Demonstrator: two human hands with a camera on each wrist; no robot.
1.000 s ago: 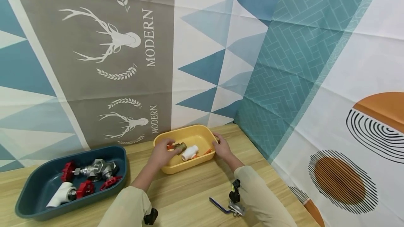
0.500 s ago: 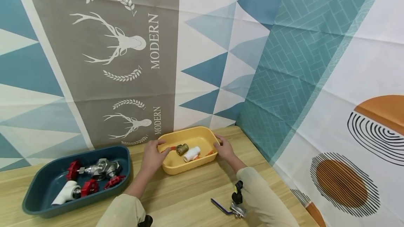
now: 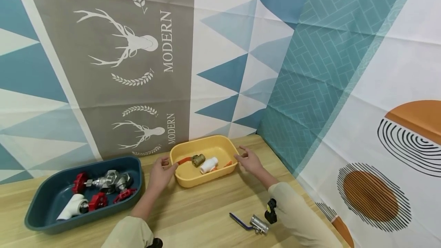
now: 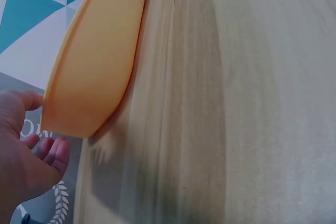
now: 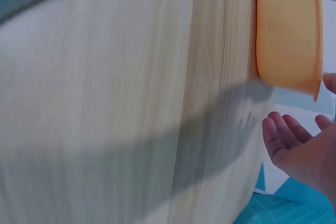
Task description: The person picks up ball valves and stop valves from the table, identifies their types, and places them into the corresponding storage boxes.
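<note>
A yellow bin (image 3: 193, 182) stands on the wooden table by the wall. Inside lie a brass ball valve (image 3: 198, 160) with an orange lever and a white plastic pipe fitting (image 3: 208, 165) with orange parts beside it. At the bin's left end is my left hand (image 3: 160, 173), its thumb at the rim and the other fingers loosely bent outside. My right hand (image 3: 250, 162) is at the opposite end, thumb close to the rim. In the right wrist view its fingers (image 5: 286, 129) are spread apart from the bin wall. Neither hand grips anything.
A dark blue bin (image 3: 44, 223) at the left holds steel valves (image 3: 111, 181) with red handwheels and a white fitting (image 3: 73, 206) with a red handwheel. A steel ball valve (image 3: 259, 224) with a blue lever lies on the table (image 3: 203, 213) near my right sleeve.
My left hand has let go of the brass valve in the yellow bin and drawn back left to the rim. My right hand has loosened from the right end and shifted slightly outward.
</note>
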